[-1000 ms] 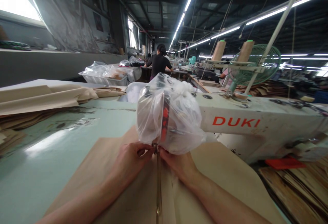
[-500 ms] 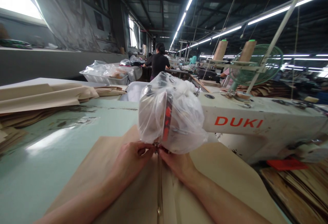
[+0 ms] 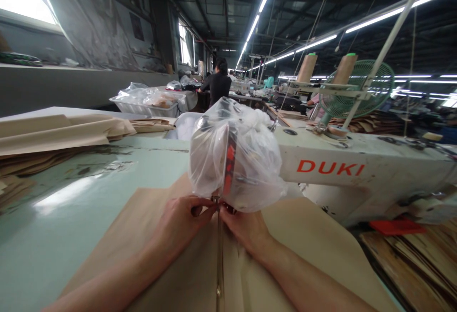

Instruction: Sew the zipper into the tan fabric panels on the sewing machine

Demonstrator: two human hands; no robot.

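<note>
And it's a near standstill at the machine: over this last half-second both hands have held their place, so I'd call this a steadying moment, the work kept in line with hardly any visible advance! The left hand (image 3: 180,216) has thumb and finger drawn together, apparently pinching the far end of the gold zip (image 3: 220,250), just beside the metal foot (image 3: 215,199). The right hand (image 3: 246,228) comes in opposite, fingertips against the zip's right side, but the plastic bag (image 3: 246,159) hides part of it, and I can't tell how tightly it's closed or on what. The zip runs from there to the near edge, a small slider (image 3: 218,291) on it, the tan fabric (image 3: 124,226) spread flat left and right. The real mover is far off: the co-worker in a dark top (image 3: 220,85) has shifted left! Now the lettering: bold red "DUKI" on the machine arm (image 3: 385,164), right of the bag. Under the plastic, a red-and-dark strip (image 3: 229,164), with no words I can read
</note>
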